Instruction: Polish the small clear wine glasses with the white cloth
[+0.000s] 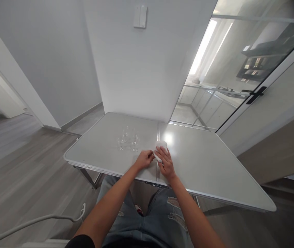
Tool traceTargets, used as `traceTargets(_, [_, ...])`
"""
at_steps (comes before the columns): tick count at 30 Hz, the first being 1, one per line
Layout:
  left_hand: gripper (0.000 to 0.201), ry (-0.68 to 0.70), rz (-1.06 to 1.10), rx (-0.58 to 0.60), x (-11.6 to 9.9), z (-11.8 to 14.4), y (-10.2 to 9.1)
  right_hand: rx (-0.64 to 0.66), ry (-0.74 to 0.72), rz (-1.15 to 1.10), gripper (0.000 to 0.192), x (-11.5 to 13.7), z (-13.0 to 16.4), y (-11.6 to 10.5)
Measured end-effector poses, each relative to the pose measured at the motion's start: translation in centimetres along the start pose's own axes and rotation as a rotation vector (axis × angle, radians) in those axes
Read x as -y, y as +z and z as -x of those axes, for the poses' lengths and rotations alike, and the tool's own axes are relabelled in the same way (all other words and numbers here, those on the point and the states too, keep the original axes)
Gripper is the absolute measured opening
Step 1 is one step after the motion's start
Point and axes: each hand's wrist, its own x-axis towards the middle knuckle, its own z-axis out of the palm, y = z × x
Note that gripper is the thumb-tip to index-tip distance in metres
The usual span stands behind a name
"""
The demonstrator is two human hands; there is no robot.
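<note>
A white cloth (pixel 161 144), or possibly a wad of paper, lies by the seam of the folding table. Over it rests my right hand (pixel 165 161), its fingers bent around the cloth. My left hand (pixel 144 159) is close beside, just left of the cloth, with thumb and fingers pinched together. Whatever sits between those left fingertips is too small or hidden to make out. Several small clear glasses (pixel 127 140) stand grouped on the left half of the table, beyond my left hand.
The pale folding table (pixel 198 162) has a metal rim and a middle seam. Behind it rises a wall with a light switch (pixel 140 16). At right is a glass-paned door (pixel 214 93) with a black handle (pixel 256 95). A pale hose (pixel 46 217) runs at lower left.
</note>
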Motion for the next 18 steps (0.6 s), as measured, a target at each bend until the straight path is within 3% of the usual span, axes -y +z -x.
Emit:
traceTargets(6, [0.039, -0.024, 0.002, -0.003, -0.2, 0.0, -0.1, -0.534, 0.569, -0.63, 0.043, 1.2, -1.8, 2.6])
traceTargets(8, [0.04, -0.025, -0.01, -0.026, 0.1, 0.0, 0.0, -0.639, 0.72, -0.897, 0.045, 0.9, -2.4, 3.6])
traceTargets(10, [0.037, -0.021, 0.002, -0.042, 0.4, 0.0, 0.1, -0.652, 0.816, -1.13, 0.045, 0.3, -2.7, 4.3])
traceTargets(13, [0.028, -0.025, 0.052, -0.071, 0.6, -0.2, 0.2, -0.567, 0.865, -1.313, 0.044, -0.5, -2.5, 5.0])
traceTargets(15, [0.024, -0.042, 0.086, -0.11, 0.6, -0.3, 0.2, -0.507, 0.861, -1.284, 0.042, -0.7, -2.1, 5.4])
traceTargets(18, [0.024, -0.072, 0.117, -0.186, 0.3, -0.5, -0.1, -0.364, 0.833, -1.066, 0.042, -0.6, -1.5, 5.8])
